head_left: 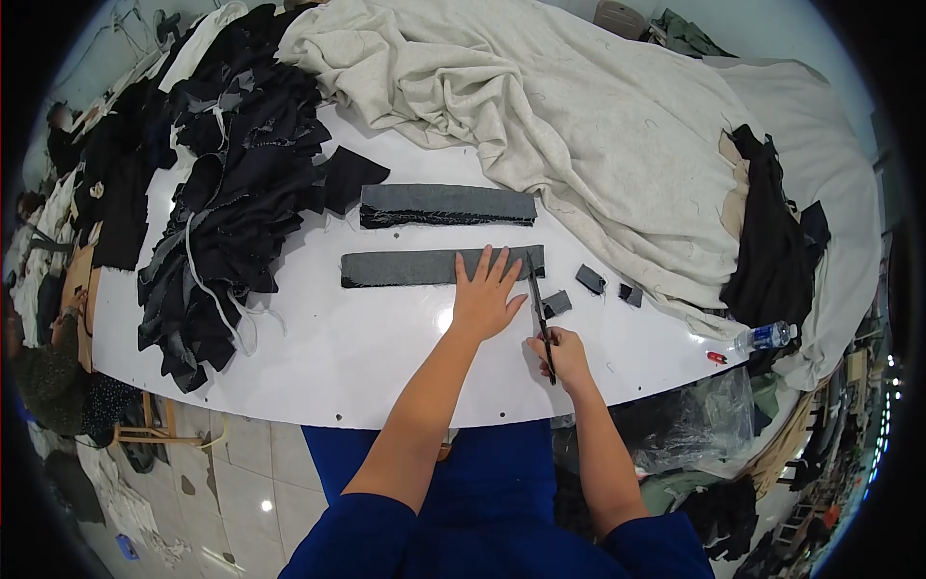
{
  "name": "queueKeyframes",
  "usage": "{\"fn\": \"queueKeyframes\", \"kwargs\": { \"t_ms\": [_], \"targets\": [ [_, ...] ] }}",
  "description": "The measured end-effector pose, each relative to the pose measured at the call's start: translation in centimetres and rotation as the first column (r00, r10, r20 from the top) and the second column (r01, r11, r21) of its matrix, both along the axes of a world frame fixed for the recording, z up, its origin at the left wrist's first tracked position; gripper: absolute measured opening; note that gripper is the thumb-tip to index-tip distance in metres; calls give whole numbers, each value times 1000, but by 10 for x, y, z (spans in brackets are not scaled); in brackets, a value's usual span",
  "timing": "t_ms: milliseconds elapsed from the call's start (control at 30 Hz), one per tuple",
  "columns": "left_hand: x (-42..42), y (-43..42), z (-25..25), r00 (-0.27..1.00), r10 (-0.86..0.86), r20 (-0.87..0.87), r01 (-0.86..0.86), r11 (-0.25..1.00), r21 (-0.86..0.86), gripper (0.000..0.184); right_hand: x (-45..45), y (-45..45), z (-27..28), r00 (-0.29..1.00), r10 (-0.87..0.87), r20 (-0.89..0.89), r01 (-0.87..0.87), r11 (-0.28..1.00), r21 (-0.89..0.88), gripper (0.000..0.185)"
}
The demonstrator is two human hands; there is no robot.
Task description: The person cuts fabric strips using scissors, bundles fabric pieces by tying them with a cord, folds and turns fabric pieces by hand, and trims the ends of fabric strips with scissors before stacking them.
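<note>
My left hand [484,297] lies flat with fingers spread on a long grey denim strip [400,266], which rests on the white table. In my right hand [564,359] is a pair of dark scissors [538,307], pointing away from me. Their blades reach the right end of the strip; whether they are parted I cannot tell. A thicker stack of grey strips [447,205] with frayed dark edges lies just beyond. Small cut pieces of the same cloth, including one grey scrap [557,304] beside the scissors and another scrap [590,280], sit to the right.
A tied heap of dark cloth pieces [236,183] covers the table's left side. Cream fabric [617,125] spreads across the back and right. A water bottle [770,336] and a small red object [716,358] lie near the right edge. Another person's sleeve [56,376] shows far left.
</note>
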State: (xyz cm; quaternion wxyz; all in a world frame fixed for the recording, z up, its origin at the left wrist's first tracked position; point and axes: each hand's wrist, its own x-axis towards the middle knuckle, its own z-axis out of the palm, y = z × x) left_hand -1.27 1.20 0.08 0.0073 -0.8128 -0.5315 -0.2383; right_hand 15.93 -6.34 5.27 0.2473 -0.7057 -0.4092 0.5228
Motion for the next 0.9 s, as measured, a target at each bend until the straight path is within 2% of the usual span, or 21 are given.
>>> {"fn": "queueKeyframes", "kwargs": {
  "t_ms": [533,600,633,700,800,900],
  "targets": [
    [-1,0,0,1000,-3,-16,3,1000,-7,60,0,-2,0,1000,-20,10,20,1000,8,20],
    [-2,-1,1,1000,-4,-15,4,1000,-7,60,8,0,-6,994,12,-112,-14,1000,-20,27],
    [-2,-1,2,1000,-7,-15,6,1000,-11,59,10,2,-3,994,12,-109,-14,1000,-14,27],
    [-1,-1,1,1000,-7,-14,7,1000,-13,59,13,5,1,981,66,-181,-83,993,-85,40],
    [-2,0,1,1000,-8,-13,7,1000,-24,59,8,9,8,987,91,-131,-103,991,-83,50],
    [-2,-1,-2,1000,-10,-6,10,1000,-28,59,3,14,10,989,82,-120,-91,993,-71,51]
  ]
}}
